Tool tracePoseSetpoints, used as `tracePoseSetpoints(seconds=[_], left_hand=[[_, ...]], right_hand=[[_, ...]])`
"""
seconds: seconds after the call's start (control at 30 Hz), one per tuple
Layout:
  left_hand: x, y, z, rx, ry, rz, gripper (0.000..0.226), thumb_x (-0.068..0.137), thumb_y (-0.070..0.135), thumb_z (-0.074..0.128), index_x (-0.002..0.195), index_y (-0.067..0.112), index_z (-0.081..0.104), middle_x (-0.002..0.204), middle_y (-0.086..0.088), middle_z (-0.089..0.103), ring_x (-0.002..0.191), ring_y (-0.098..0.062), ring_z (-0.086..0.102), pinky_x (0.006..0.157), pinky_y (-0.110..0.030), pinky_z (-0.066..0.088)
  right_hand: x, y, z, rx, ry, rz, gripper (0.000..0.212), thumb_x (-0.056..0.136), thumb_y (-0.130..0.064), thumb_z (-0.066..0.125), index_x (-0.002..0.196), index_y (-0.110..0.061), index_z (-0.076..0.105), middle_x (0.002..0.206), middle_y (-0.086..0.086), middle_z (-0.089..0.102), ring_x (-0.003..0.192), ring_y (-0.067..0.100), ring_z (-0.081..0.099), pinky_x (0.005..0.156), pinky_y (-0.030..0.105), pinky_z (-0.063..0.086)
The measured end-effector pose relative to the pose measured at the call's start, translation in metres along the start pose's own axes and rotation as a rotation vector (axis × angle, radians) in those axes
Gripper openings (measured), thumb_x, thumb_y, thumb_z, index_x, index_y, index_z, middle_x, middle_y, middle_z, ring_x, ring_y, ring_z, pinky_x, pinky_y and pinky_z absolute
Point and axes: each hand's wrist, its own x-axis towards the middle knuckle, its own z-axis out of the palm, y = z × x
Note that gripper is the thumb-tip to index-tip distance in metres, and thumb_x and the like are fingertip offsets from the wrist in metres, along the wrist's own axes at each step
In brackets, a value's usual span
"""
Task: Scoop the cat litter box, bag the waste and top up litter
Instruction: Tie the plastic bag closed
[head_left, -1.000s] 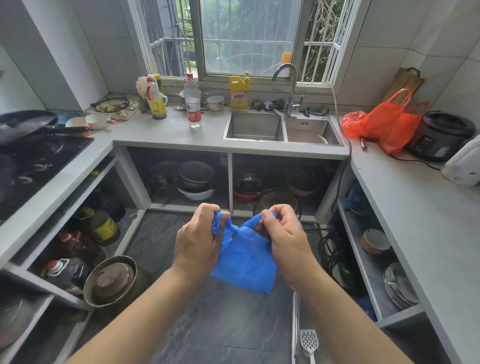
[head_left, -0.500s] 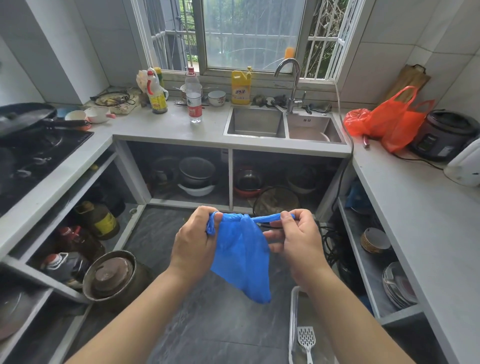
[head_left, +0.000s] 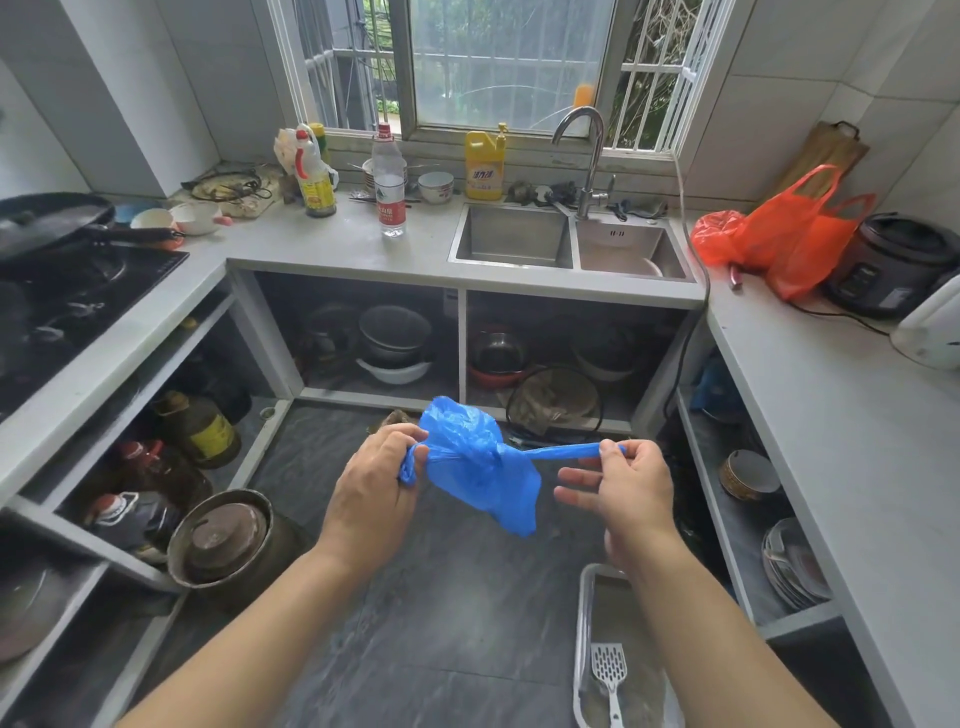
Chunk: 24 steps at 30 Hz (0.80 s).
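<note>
From the head view we see a small crumpled blue plastic bag (head_left: 480, 462) held up over the dark tiled floor (head_left: 441, 623), between both hands. Our left hand (head_left: 376, 480) grips one bag handle in curled fingers. Our right hand (head_left: 621, 486) pinches the other handle, pulled into a thin strip, between thumb and forefinger, its other fingers loosely spread. Low on the floor at the right lies a clear rectangular plastic litter tray (head_left: 584, 613) with a white slotted plastic scoop (head_left: 609, 670) resting in it.
</note>
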Motion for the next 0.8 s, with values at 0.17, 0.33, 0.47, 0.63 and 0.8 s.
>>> tracePoseSetpoints(seconds=[0.17,0.33,0.47,0.63,0.8], left_hand=[[-0.003,-0.007,-0.003,0.051,-0.022,-0.058,0.015,0.102,0.025,0.054,0.099,0.016,0.066,0.120,0.009,0.064,0.109,-0.016,0.060,0.092,-0.045,0.052],[-0.007,0.000,-0.004,0.003,0.022,-0.005,0.021,0.095,0.039,0.062,0.087,0.020,0.065,0.116,0.015,0.060,0.101,-0.011,0.061,0.081,-0.032,0.050],[-0.008,0.012,0.000,-0.115,0.028,0.008,0.024,0.092,0.039,0.069,0.083,0.019,0.062,0.118,0.016,0.062,0.110,-0.009,0.062,0.085,-0.025,0.049],[-0.011,0.045,0.007,-0.405,-0.084,-0.132,0.016,0.097,0.036,0.063,0.094,0.020,0.062,0.112,0.012,0.074,0.112,-0.002,0.066,0.096,-0.027,0.051],[-0.008,0.071,0.016,-0.461,-0.167,-0.153,0.016,0.099,0.030,0.063,0.091,0.019,0.055,0.076,0.006,0.071,0.068,-0.012,0.064,0.066,-0.031,0.052]], right_hand=[[0.003,0.004,-0.010,-0.036,0.025,-0.015,0.009,0.106,-0.014,0.046,0.099,-0.009,0.049,0.100,0.020,0.064,0.068,0.026,0.072,0.051,0.035,0.060],[-0.002,-0.001,-0.013,-0.141,-0.059,-0.127,0.007,0.101,-0.014,0.058,0.095,-0.011,0.056,0.093,0.017,0.069,0.067,0.017,0.068,0.057,0.034,0.060],[-0.008,-0.005,-0.011,-0.207,-0.156,-0.219,0.005,0.095,-0.014,0.066,0.093,-0.015,0.062,0.085,0.009,0.072,0.066,0.010,0.068,0.062,0.033,0.058],[-0.021,-0.003,-0.002,-0.236,-0.330,-0.268,0.009,0.090,-0.008,0.071,0.091,-0.017,0.069,0.077,0.000,0.071,0.066,0.011,0.064,0.061,0.032,0.054],[-0.038,-0.001,0.011,-0.234,-0.537,-0.268,0.003,0.092,-0.007,0.069,0.094,-0.009,0.070,0.086,0.016,0.073,0.073,0.016,0.068,0.066,0.037,0.058]])
